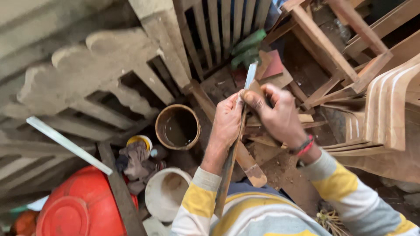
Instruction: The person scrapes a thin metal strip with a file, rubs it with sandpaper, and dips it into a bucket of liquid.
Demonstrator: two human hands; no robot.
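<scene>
Clearly we grip a thin, stiff wooden strip (pixel 230 153) near its top, left hand (pixel 226 122) and right hand (pixel 275 116) both closed around it; light, splintery.

Colour check from my spot: the strip (pixel 230 153) I've got in my left hand (pixel 226 122) and right hand (pixel 277 114) is brown wood with a pale grey-white tip (pixel 250 74) at 12 o'clock. My sleeves (pixel 337 181) are striped yellow, white and grey, and there's a red band (pixel 305 146) on my right wrist. At 9 o'clock sits a brown tub (pixel 177 127) of murky brown liquid. At 7 o'clock: a bright red bucket (pixel 83 205) (lid's red too), plus a white bowl (pixel 166 192). There's a green thing (pixel 247 48) at 12.
</scene>
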